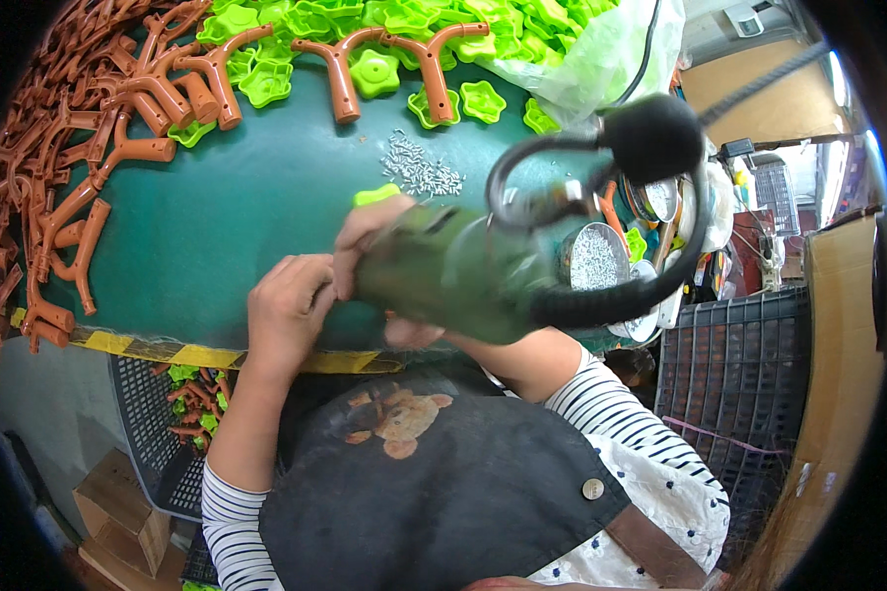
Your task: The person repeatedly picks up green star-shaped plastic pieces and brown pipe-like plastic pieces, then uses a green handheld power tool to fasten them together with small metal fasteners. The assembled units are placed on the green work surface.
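1. Head view: right hand wraps a blurred green power screwdriver over the counter — the tool hiding its palm.
2. Left hand curls beside it; whether holding anything, cannot tell.
3. Loose screws, brown Y-shaped tubes, lime star-shaped cups lie beyond — black hose obstructing rightward.

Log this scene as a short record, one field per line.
Left hand: fingers curled, close to the right hand; anything it holds is hidden
Right hand: around the green tool, which is blurred
Nearest piece: a green piece, just beyond the right hand
Metal bits: loose pile on the green table; more in a bowl at right
Brown forks: heaped at left
Green stars: heaped at the far side, by a clear bag
Left crate: brown and green pieces inside
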{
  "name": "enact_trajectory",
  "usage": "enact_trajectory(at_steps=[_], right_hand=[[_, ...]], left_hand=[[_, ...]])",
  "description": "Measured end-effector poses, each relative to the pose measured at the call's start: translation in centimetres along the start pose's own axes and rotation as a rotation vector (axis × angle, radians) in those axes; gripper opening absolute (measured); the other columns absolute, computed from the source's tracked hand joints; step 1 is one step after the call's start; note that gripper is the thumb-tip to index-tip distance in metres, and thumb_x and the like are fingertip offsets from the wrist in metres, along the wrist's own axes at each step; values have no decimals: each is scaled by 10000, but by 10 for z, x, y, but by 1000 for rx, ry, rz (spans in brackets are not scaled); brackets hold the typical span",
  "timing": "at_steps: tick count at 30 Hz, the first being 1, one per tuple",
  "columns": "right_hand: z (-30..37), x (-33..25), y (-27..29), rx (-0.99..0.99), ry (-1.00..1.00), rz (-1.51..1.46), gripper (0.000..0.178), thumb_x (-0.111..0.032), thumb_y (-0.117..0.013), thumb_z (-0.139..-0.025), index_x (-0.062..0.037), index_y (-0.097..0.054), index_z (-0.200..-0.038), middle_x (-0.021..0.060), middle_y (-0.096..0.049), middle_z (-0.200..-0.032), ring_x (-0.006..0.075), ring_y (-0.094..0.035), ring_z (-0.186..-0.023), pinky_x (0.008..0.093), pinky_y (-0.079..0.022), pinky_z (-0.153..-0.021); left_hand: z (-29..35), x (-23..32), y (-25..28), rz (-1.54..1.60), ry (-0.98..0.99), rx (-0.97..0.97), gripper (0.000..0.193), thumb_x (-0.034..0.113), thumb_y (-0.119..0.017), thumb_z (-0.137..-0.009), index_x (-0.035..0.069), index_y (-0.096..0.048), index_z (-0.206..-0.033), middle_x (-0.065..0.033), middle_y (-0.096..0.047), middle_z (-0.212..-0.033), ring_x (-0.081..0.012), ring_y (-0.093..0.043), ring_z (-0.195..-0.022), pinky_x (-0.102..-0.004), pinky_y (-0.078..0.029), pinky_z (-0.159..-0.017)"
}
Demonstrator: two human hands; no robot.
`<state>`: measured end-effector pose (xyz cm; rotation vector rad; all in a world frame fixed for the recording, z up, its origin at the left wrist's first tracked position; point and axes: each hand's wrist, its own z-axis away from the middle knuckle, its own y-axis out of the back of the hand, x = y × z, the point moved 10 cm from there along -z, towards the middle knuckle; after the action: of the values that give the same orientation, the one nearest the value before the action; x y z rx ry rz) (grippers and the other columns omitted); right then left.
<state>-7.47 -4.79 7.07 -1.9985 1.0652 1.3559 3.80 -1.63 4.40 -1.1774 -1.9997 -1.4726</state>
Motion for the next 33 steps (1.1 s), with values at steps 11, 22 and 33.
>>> enact_trajectory(at_steps=[11, 22, 33], right_hand=[[-18, -23, 4, 119, 41, -202, 1016, -804, -676, -741, 23, -439, -1283, 112, -634, -804, 187, -650, -739, 312, -559, -707], [-32, -36, -25, 90, 140, -266, 1021, -792, -654, -753, 49, -439, -1289, 106, -624, -784, 186, -642, -704, 312, -552, -678], [-30, -11, -46, -42, 53, -197, 875, -534, -842, -741, 26, -477, -1305, 111, -645, -981, 175, -628, -865, 289, -493, -743]], left_hand=[[6, -1, 6, 4, -63, 98, 156, 37, -798, -727, 64, -695, -840, -47, -699, -911, -262, -655, -886, -374, -528, -789], [14, -5, 42, 7, -86, 136, 223, 31, -829, -685, 80, -729, -878, -34, -686, -932, -280, -613, -963, -394, -503, -839], [27, -30, 33, -136, 31, 36, 372, 44, -845, -605, 76, -671, -932, -50, -625, -1078, -313, -547, -1054, -438, -466, -886]])
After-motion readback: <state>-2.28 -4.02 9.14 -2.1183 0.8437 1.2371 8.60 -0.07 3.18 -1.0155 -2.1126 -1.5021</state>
